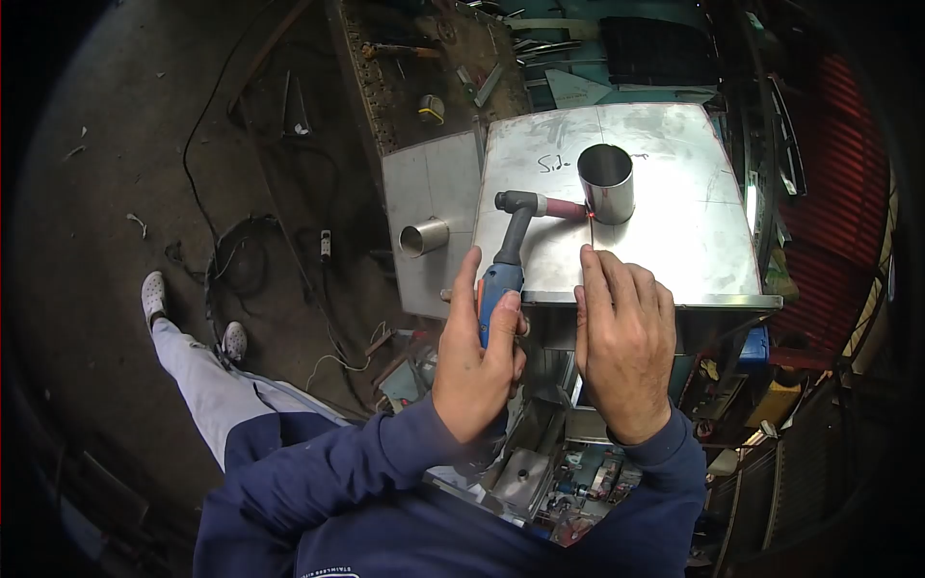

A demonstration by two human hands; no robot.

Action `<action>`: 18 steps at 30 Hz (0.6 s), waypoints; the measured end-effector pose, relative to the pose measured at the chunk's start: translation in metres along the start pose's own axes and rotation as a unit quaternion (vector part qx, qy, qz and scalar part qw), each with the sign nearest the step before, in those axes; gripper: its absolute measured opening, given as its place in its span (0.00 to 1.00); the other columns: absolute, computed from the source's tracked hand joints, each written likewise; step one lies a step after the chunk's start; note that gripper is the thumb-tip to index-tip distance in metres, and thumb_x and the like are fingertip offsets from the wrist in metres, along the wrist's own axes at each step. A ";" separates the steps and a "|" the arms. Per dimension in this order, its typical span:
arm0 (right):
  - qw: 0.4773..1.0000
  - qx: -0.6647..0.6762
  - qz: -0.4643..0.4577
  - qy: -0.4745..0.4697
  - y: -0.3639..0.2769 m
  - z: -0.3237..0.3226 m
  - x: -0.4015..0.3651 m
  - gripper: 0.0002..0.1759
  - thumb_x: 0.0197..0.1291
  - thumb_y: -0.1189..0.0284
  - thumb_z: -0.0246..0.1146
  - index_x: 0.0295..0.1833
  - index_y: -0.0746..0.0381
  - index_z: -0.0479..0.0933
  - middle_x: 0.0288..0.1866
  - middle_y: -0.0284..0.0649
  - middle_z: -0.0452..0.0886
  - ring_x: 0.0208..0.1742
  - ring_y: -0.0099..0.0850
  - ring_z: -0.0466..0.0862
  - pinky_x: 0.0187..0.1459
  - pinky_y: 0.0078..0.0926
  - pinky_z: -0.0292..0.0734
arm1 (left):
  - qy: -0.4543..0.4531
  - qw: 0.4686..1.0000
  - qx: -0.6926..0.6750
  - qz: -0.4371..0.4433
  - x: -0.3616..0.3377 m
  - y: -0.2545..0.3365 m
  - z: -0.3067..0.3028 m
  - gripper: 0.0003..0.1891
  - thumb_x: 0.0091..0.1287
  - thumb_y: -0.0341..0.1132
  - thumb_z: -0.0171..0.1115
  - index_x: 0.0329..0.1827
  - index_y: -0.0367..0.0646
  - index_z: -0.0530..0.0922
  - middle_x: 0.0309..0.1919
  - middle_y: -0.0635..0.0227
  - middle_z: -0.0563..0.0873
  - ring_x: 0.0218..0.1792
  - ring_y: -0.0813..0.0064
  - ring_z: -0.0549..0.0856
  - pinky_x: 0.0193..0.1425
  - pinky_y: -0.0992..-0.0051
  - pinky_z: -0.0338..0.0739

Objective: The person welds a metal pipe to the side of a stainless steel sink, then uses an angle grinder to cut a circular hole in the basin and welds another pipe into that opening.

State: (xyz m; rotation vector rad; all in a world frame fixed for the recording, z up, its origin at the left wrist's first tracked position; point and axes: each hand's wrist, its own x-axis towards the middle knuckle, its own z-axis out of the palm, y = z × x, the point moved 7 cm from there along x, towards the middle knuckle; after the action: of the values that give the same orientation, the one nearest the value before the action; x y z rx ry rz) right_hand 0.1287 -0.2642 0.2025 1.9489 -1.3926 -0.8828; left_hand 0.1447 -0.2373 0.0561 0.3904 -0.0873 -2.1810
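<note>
My left hand (478, 356) is wrapped round the blue handle of a welding torch (501, 289), whose pink nozzle points right at the foot of an upright metal tube (609, 188). A small orange glow shows where the nozzle tip meets the tube's lower left side. The tube stands on a shiny metal sheet (674, 241) with handwriting on it. Over the sheet's front edge, my right hand (624, 337) holds a thin rod (592, 234) at its fingertips, and the rod's far end reaches the glow.
A second short tube (424, 237) lies on another metal plate (434, 183) to the left. Behind it, a dark workbench (414, 58) carries a tape measure (432, 108) and tools. Cables (198, 183) run along the floor at left. Red slats (829, 212) stand at right.
</note>
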 end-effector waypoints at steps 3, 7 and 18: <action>1.000 0.006 0.001 0.001 0.000 0.000 -0.001 0.20 0.65 0.72 0.65 0.60 0.71 0.79 0.53 0.42 0.82 0.52 0.35 0.79 0.54 0.36 0.72 | -0.002 1.000 0.008 0.003 0.000 -0.001 -0.001 0.31 0.82 0.37 0.52 0.83 0.43 0.51 0.38 0.67 0.77 0.24 0.84 0.73 0.24 0.82 0.69; 0.996 -0.042 -0.010 -0.084 0.007 0.019 -0.019 0.20 0.65 0.75 0.63 0.61 0.68 0.79 0.55 0.42 0.82 0.54 0.38 0.80 0.57 0.38 0.73 | -0.042 0.990 -0.050 0.126 0.008 -0.003 -0.009 0.32 0.82 0.35 0.52 0.84 0.43 0.50 0.38 0.67 0.78 0.26 0.84 0.73 0.25 0.81 0.70; 0.997 0.075 0.022 0.024 0.008 -0.043 -0.027 0.21 0.65 0.75 0.63 0.63 0.66 0.81 0.54 0.42 0.84 0.57 0.37 0.83 0.69 0.47 0.68 | 0.016 1.000 -0.004 0.010 -0.001 -0.001 0.000 0.35 0.82 0.39 0.53 0.85 0.45 0.47 0.39 0.65 0.76 0.28 0.84 0.73 0.25 0.81 0.71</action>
State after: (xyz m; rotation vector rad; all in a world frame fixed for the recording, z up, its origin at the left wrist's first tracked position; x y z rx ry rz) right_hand 0.1518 -0.2376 0.2398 2.0281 -1.5062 -0.7245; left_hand 0.1445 -0.2354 0.0564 0.4179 -0.0655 -2.1536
